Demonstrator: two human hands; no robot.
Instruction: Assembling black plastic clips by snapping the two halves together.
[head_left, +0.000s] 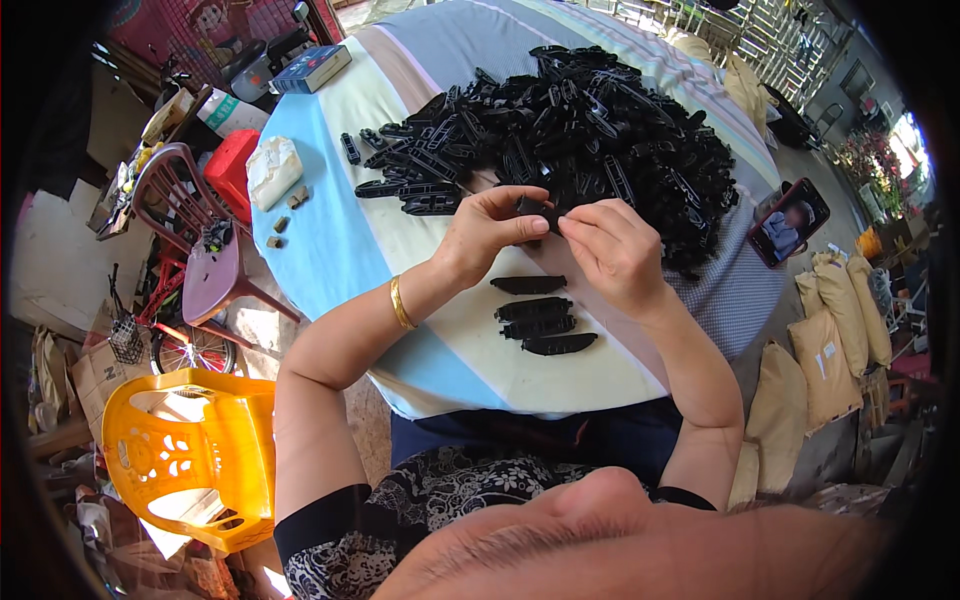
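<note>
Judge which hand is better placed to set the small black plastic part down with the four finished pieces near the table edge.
Probably the right hand. Both it and the left hand pinch the small black plastic part, but the row of four finished black pieces lies nearer below the right hand.

Black part [535,210] half-hidden by fingers [500,228]

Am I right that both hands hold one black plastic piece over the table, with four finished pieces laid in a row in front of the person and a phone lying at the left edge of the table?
Not quite: the phone lies at the right edge of the table, as the head view shows. The rest stands: both the left hand and the right hand hold one black plastic piece, and four finished pieces lie in a row in front of the person.
</note>
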